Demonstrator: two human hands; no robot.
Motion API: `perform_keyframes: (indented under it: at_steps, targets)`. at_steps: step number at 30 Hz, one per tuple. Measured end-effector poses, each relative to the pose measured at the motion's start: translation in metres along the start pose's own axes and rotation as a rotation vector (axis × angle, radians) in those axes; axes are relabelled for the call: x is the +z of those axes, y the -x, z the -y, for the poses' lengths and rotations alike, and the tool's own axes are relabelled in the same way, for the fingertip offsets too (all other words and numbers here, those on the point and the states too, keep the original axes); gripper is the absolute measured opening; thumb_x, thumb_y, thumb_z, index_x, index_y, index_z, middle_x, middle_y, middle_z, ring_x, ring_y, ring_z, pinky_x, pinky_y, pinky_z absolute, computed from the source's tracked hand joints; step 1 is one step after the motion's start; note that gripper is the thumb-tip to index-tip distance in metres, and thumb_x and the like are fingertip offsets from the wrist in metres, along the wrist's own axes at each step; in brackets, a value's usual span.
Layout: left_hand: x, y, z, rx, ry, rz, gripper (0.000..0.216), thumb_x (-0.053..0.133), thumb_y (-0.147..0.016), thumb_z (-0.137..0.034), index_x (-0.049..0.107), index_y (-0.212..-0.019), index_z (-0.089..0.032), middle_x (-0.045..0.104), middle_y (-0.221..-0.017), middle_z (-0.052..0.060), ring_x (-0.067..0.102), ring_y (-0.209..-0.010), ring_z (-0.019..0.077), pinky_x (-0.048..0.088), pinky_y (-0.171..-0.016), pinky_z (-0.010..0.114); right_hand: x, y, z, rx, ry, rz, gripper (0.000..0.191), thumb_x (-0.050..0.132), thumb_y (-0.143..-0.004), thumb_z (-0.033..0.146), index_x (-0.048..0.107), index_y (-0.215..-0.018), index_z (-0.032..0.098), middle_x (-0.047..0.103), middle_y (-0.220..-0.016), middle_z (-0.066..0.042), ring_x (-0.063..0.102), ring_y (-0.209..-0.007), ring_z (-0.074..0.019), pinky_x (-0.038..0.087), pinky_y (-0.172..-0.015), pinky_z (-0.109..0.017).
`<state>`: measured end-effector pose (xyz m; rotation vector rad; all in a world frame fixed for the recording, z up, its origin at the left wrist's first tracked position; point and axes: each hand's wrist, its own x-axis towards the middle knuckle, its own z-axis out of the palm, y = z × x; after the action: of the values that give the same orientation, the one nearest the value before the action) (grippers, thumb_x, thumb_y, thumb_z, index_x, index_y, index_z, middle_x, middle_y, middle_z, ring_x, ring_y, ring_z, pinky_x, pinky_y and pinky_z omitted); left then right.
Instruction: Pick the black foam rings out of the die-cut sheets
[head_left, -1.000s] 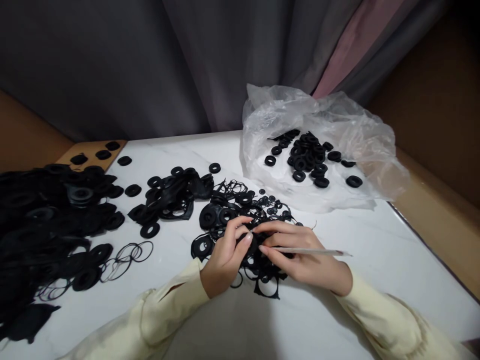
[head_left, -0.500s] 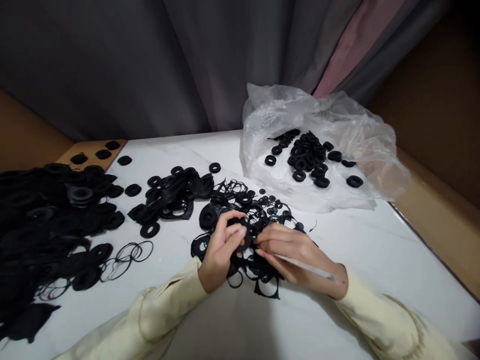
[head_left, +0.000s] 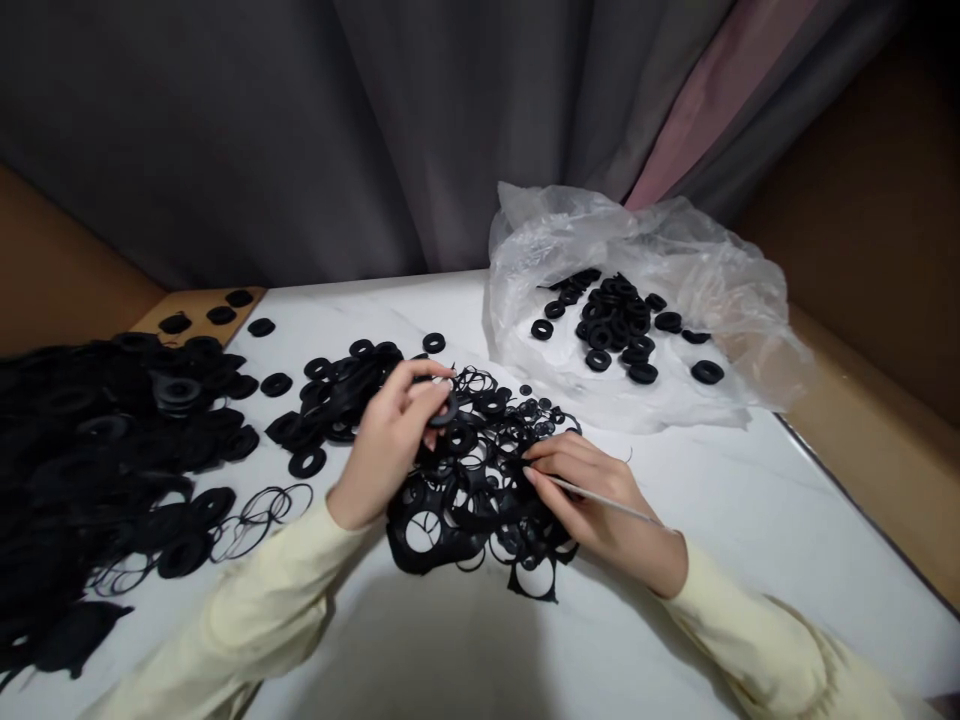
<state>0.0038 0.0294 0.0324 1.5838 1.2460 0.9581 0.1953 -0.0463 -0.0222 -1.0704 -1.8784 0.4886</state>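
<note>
My left hand (head_left: 391,430) is closed, pinching a black rubber ring (head_left: 448,411) between thumb and fingers, just above a heap of scraps. In my right hand (head_left: 596,500) lies a thin pale stick-like tool (head_left: 607,503), gripped like a pen; its working tip is hidden by my fingers. Below both hands spreads the heap of black rubber trimmings (head_left: 427,545), made of cut-out sheets, thin loops and small discs. Beside my left wrist, a clump of black rings and sheet pieces (head_left: 345,390) rests on the white table.
A clear plastic bag (head_left: 720,270) lies spread at the back right, with many black rings (head_left: 615,315) on it. At the left is a large dark pile (head_left: 97,440) of rubber pieces, near thin loops (head_left: 259,515) and a brown board (head_left: 199,330). A grey curtain (head_left: 262,130) hangs behind.
My left hand has moved left and away from my right hand, carrying a black ring. My right hand has shifted slightly right, still gripping the stick-like tool. The view has tilted a little.
</note>
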Motion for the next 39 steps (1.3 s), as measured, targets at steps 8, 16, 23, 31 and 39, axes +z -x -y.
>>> perform_keyframes:
  at_steps: [8, 16, 23, 31, 39]
  targets:
    - [-0.012, -0.094, 0.022, 0.151, -0.892, 0.31, 0.026, 0.037, -0.091, -0.03, 0.055, -0.104, -0.017, 0.063, -0.09, 0.005, 0.058, -0.083, 0.0192, 0.045, -0.075, 0.029, 0.006, 0.002, -0.002, -0.02, 0.035, 0.013, 0.016, 0.046, -0.088, 0.013, 0.059, -0.079, 0.018, 0.065, -0.086, -0.008, 0.06, -0.08, -0.0182, 0.052, -0.071, -0.033]
    - [0.001, -0.098, 0.041, 0.289, -1.128, 0.343, 0.032, 0.043, -0.09, -0.028, 0.058, -0.117, -0.021, 0.053, -0.115, 0.013, 0.045, -0.106, 0.032, 0.035, -0.091, 0.048, -0.003, -0.001, 0.0, 0.153, -0.011, -0.046, 0.018, 0.047, -0.089, 0.017, 0.058, -0.075, 0.019, 0.065, -0.087, -0.007, 0.06, -0.084, -0.0185, 0.049, -0.075, -0.032]
    - [-0.013, -0.038, 0.003, 0.495, -1.064, 0.397, 0.028, 0.037, -0.09, -0.022, 0.062, -0.1, -0.016, 0.058, -0.097, 0.01, 0.051, -0.092, 0.0249, 0.039, -0.083, 0.04, -0.004, -0.002, 0.003, 0.149, -0.011, -0.022, 0.021, 0.046, -0.089, 0.016, 0.055, -0.069, 0.019, 0.064, -0.082, -0.007, 0.06, -0.08, -0.0186, 0.048, -0.07, -0.032]
    - [-0.037, 0.009, 0.01, 0.557, -0.957, 0.564, 0.046, 0.041, -0.081, -0.007, 0.05, -0.124, -0.021, 0.051, -0.124, 0.01, 0.046, -0.114, 0.0276, 0.037, -0.093, 0.041, -0.009, -0.002, 0.001, 0.139, 0.001, -0.098, 0.019, 0.049, -0.088, 0.016, 0.057, -0.071, 0.018, 0.064, -0.083, -0.006, 0.061, -0.08, -0.0177, 0.049, -0.071, -0.031]
    - [-0.031, 0.002, 0.021, 0.526, -1.057, 0.564, 0.039, 0.038, -0.092, -0.025, 0.047, -0.13, -0.026, 0.053, -0.115, 0.01, 0.044, -0.106, 0.0272, 0.037, -0.088, 0.043, -0.022, -0.009, 0.005, 0.288, 0.03, -0.425, 0.014, 0.058, -0.084, 0.02, 0.065, -0.071, 0.021, 0.069, -0.084, -0.002, 0.064, -0.081, -0.0179, 0.049, -0.076, -0.031]
